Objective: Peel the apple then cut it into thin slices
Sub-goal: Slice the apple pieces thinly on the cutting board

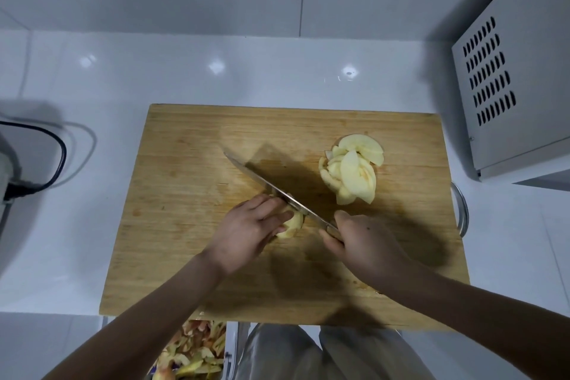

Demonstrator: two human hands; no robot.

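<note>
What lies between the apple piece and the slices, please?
The knife blade, touching the apple piece, then bare board up to the slices; head view shows it.

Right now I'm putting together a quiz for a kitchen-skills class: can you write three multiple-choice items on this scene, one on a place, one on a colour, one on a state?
1. The pile of apple slices lies:
A) on the cutting board, beyond the knife
B) on a plate
C) in a bowl

2. The cutting board is:
A) white
B) light wood
C) black

3. The right hand:
A) hangs idle
B) lies flat on the board
C) grips the knife handle

Answers:
1 A: the slices sit on bare wood on the far side of the blade.
2 B: pale wood grain shows across it.
3 C: its fingers curl round the handle, while the left hand holds the apple piece.
</note>
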